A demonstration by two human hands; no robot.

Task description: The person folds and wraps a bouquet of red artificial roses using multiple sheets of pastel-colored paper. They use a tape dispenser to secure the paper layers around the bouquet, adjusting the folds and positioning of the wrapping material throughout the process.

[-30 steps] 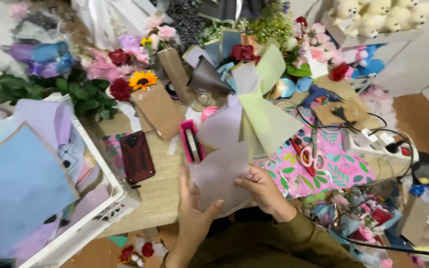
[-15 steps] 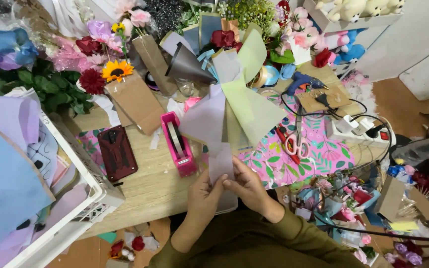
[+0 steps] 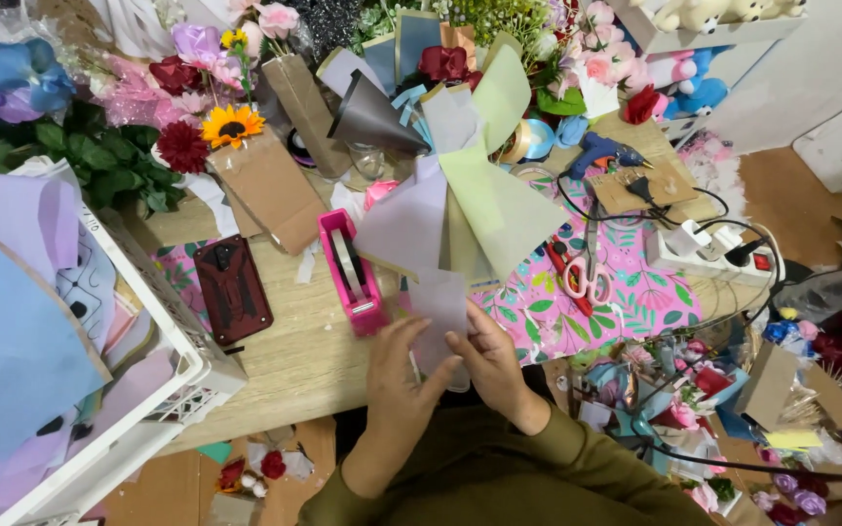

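Observation:
Both of my hands meet at the near edge of the wooden table (image 3: 294, 360). My left hand (image 3: 397, 375) and my right hand (image 3: 489, 360) pinch the lower part of a folded sheet of lilac paper (image 3: 438, 307). Above it fans a bundle of folded paper sheets (image 3: 479, 205) in lilac, pale green and grey, standing upright from my grip. A pink tape dispenser (image 3: 348, 273) sits just left of my left hand.
A dark red phone (image 3: 233, 287) lies left of the dispenser. A white crate (image 3: 163, 385) of paper sheets fills the left. Artificial flowers (image 3: 207, 131), cardboard pieces, pink-handled scissors (image 3: 587, 278), a blue glue gun (image 3: 606, 151) and a power strip (image 3: 704, 248) crowd the table.
My hands have slid down to the base of the paper bundle and closed together on it. The view has shifted slightly toward the table.

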